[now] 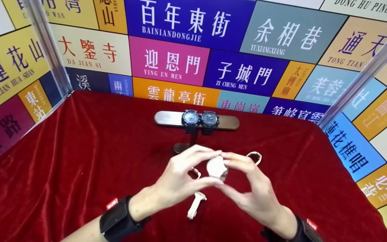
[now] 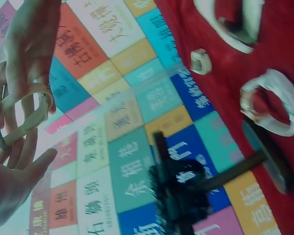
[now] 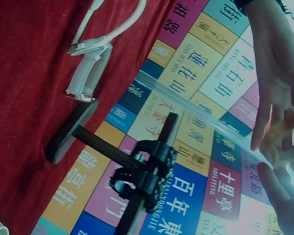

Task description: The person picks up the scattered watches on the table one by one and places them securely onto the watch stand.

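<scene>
Both hands hold a cream-white wristwatch [image 1: 216, 168] between them, raised over the red cloth. On one side of it the left hand [image 1: 180, 171] pinches with thumb and fingertips. From the other side the right hand [image 1: 259, 193] grips it the same way, with the fingertips of both hands meeting. In the left wrist view the strap of this watch [image 2: 20, 131] forms a loop. Glare washes over the hands in the right wrist view. Below and behind the hands lie more pale watches: one stretched toward the front [image 1: 195, 205], one partly hidden by the left hand [image 1: 198, 173].
A T-shaped display stand [image 1: 227, 122] carries two black watches [image 1: 200, 118] side by side, just beyond the hands. Another pale looped watch [image 1: 259, 158] sits right of the stand. Red cloth [image 1: 113, 141] covers the table; printed sign panels [image 1: 170, 62] wall it in.
</scene>
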### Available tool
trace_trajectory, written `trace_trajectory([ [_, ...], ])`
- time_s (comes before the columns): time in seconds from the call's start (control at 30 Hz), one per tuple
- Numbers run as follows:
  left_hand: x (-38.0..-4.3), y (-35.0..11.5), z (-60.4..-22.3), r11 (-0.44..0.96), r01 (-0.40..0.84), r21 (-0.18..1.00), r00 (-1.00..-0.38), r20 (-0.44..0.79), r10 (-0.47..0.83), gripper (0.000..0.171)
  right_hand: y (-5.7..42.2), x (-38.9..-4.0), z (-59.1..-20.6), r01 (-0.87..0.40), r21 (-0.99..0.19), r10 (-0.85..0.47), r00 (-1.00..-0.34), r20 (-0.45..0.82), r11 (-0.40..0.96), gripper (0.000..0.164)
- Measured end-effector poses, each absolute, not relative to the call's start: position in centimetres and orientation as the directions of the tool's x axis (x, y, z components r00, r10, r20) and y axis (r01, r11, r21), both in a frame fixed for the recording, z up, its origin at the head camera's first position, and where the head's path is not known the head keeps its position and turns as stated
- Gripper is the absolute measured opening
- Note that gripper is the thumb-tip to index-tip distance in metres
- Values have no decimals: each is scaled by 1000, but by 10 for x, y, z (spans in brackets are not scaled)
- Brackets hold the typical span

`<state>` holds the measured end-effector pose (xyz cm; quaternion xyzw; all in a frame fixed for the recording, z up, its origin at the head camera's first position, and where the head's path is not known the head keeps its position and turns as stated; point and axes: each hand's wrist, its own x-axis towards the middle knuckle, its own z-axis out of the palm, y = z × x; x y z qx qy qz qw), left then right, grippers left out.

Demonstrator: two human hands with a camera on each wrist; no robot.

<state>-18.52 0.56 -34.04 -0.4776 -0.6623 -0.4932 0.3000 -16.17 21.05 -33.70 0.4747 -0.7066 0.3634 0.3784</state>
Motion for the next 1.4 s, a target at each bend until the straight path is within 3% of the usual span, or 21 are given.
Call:
trace_trajectory([
  [0.17, -202, -10, -351, 215, 915, 340, -397, 851, 344, 52, 222, -179, -339, -912, -232, -537, -389, 748, 338, 60],
  [0.33, -229, -48, -356, 404, 875, 268, -425, 823, 376, 42, 247, -208, -342, -836, -217, -561, -508, 653, 504, 73],
  [0.5, -264, -100, -347, 558, 765, 321, -556, 766, 322, 37, 274, -240, -343, -727, -203, -508, -624, 594, 656, 76],
  [0.57, -275, -116, -341, 618, 688, 382, -640, 721, 267, 41, 283, -250, -342, -669, -216, -482, -688, 542, 712, 77],
  [0.67, -289, -130, -332, 679, 594, 430, -716, 668, 203, 48, 288, -262, -339, -610, -230, -456, -748, 483, 758, 78],
  [0.8, -304, -131, -324, 695, 547, 467, -763, 619, 185, 51, 285, -276, -332, -576, -246, -430, -778, 458, 780, 78],
  [1.13, -324, -105, -317, 664, 541, 517, -822, 492, 287, 57, 264, -296, -331, -460, -257, -350, -857, 377, 850, 71],
  [1.4, -327, -110, -326, 644, 509, 571, -859, 376, 346, 55, 260, -301, -341, -483, -301, -346, -844, 411, 822, 62],
])
